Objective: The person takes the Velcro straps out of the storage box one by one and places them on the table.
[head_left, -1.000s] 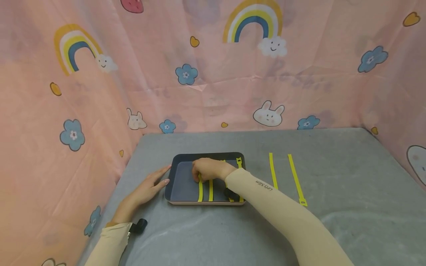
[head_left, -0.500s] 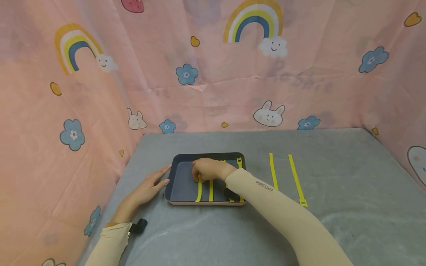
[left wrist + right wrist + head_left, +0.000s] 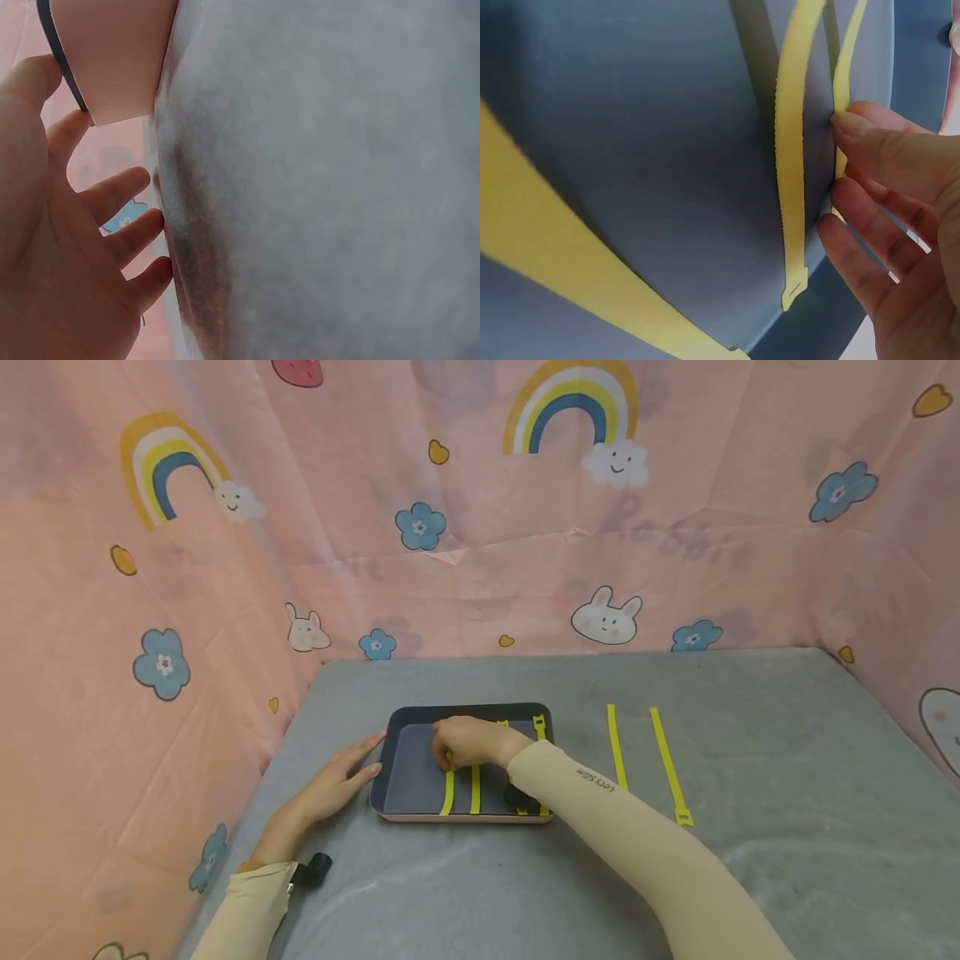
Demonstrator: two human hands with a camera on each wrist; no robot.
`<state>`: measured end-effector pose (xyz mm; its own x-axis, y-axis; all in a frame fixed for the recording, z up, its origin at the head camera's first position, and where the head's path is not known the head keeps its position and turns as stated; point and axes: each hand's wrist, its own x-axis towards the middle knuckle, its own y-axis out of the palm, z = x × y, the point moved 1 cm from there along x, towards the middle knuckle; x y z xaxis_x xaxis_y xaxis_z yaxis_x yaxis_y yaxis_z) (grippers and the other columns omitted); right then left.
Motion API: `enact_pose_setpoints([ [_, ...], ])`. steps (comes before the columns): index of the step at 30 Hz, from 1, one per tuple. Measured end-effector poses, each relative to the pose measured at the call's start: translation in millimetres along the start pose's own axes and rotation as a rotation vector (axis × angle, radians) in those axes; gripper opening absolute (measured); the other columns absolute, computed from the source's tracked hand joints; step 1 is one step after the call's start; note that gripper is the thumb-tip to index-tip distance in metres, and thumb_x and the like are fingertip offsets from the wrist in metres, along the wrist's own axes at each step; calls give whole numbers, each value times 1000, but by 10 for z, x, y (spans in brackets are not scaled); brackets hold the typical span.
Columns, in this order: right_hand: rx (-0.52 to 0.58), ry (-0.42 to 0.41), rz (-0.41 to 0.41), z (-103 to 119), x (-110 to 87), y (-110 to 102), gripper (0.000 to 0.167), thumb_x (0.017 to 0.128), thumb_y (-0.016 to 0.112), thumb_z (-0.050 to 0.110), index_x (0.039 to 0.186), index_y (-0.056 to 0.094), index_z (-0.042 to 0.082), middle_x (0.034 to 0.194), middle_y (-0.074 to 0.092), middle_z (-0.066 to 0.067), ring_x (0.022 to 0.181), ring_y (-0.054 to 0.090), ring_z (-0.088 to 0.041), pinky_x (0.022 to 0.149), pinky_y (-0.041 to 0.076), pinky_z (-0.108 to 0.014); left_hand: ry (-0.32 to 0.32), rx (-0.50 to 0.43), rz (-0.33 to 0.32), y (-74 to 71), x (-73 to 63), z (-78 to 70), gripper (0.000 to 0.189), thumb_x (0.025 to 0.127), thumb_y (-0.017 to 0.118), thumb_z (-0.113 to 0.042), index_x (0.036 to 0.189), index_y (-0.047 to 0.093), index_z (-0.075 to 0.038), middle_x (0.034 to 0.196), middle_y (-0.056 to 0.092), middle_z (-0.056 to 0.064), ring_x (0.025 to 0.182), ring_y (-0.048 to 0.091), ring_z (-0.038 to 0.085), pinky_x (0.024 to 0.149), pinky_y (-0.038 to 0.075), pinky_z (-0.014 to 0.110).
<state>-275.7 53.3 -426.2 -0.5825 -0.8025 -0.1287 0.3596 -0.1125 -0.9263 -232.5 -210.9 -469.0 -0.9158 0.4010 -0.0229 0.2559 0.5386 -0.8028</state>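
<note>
Yellow strap (image 3: 448, 795), leftmost of four, is inside the shallow tray (image 3: 408, 768), running front to back. Before the tray, grey cloth with faint creases covers the tabletop (image 3: 420, 893), and cream sleeves (image 3: 622, 827) reach in from either side. A small black device (image 3: 318, 870) sits at the left wrist, off the tray's front left corner. At the tray's left rim, the left hand (image 3: 337, 785) has its fingers extended, thumb and a fingertip at the edge, its grip loose. Over the tray's middle, the right hand's (image 3: 474, 742) grip is closed on the yellow strap, thumb and fingers pinching it. Three similar straps (image 3: 475, 793) lie to its right in the tray. Right of the tray, two yellow strips (image 3: 615, 743) lie on the tabletop. Beyond the tray and to both sides hangs pink cloth (image 3: 480, 585), printed with rainbows (image 3: 572, 410), blue flowers (image 3: 421, 527) and rabbit heads (image 3: 606, 617). The yellow strap is flat and narrow; its near part bows slightly towards the tray's left end, and its far part is hidden behind the hand in the head view.
</note>
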Motion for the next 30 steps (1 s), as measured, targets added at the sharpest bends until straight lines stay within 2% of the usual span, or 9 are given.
enact_pose_setpoints([
  [5, 15, 6, 0, 0, 0, 1, 20, 88, 69, 0, 97, 77, 16, 102, 74, 2, 117, 63, -18, 94, 53, -31, 2, 0, 2, 1, 1, 15, 60, 103, 49, -42, 158, 27, -29, 162, 31, 13, 150, 27, 42, 117, 22, 66],
  [8, 41, 16, 5, 2, -7, -3, 21, 88, 70, 0, 100, 78, 15, 104, 75, 1, 130, 57, -18, 106, 49, -32, 3, 6, 6, 7, 1, 22, 61, 103, 49, -43, 158, 26, -30, 163, 31, 12, 150, 27, 42, 117, 22, 66],
  [10, 76, 25, 14, 6, -21, -7, 21, 87, 70, 0, 100, 78, 14, 107, 75, 0, 139, 50, -21, 110, 46, -33, 5, 8, 6, 12, -3, 24, 60, 103, 48, -43, 158, 26, -30, 163, 31, 11, 150, 27, 41, 117, 23, 66],
  [14, 131, 25, 44, 12, -35, -24, 21, 87, 71, 0, 101, 79, 14, 113, 73, 0, 131, 55, -20, 98, 53, -30, 25, -12, 5, 4, 5, 25, 60, 103, 49, -40, 158, 27, -28, 162, 32, 13, 150, 27, 42, 118, 22, 65],
  [17, 144, 33, 64, 18, -39, -27, 24, 87, 70, -2, 100, 79, 16, 117, 71, 1, 133, 54, -19, 96, 53, -31, 34, -17, 4, -6, 17, 27, 60, 104, 49, -39, 158, 27, -27, 162, 32, 14, 150, 27, 42, 118, 22, 65],
  [21, 147, 51, 76, 39, -46, -13, 23, 86, 69, -3, 96, 80, 15, 124, 69, 0, 145, 42, -24, 102, 51, -34, 23, 2, 3, -4, 18, 26, 60, 103, 49, -41, 158, 27, -29, 162, 32, 13, 150, 27, 42, 118, 21, 65],
  [26, 118, 34, 74, 64, -36, 8, 20, 85, 71, -2, 86, 79, 16, 116, 67, 0, 130, 55, -24, 87, 52, -28, 16, -2, 6, 0, 8, 16, 60, 103, 49, -41, 158, 27, -28, 162, 31, 14, 150, 27, 41, 118, 22, 65],
  [30, 97, 24, 70, 60, -26, 26, 20, 85, 72, -1, 83, 78, 18, 109, 64, 3, 119, 58, -20, 80, 50, -23, 12, -4, 6, -5, 3, 1, 60, 103, 49, -41, 158, 27, -28, 162, 31, 13, 150, 27, 41, 118, 21, 65],
])
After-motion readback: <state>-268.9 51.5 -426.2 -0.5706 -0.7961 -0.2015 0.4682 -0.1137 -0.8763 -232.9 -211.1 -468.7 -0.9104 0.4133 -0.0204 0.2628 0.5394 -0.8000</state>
